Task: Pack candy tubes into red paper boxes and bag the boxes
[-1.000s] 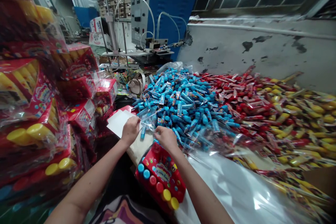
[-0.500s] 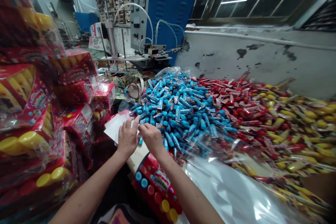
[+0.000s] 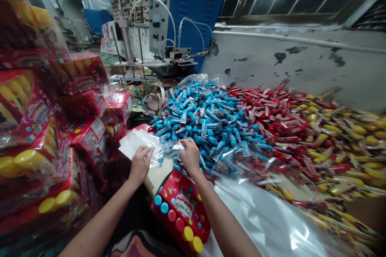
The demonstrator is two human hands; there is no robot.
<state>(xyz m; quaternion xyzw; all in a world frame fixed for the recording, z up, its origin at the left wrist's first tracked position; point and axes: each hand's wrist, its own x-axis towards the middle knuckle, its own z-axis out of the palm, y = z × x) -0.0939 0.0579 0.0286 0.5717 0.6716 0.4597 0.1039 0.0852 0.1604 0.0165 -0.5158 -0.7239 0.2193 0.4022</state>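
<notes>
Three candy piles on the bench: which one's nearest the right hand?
The blue pile: the right hand pinches clear film at its edge. The red pile and yellow pile lie farther right.

Work table, pale board showing along its near edge; clear plastic sheeting spread over its right part; heaped side by side on top, blue tubes, red-wrapped sticks and yellow-wrapped sticks; white paper sheets at left; red candy card at the near edge.
</notes>
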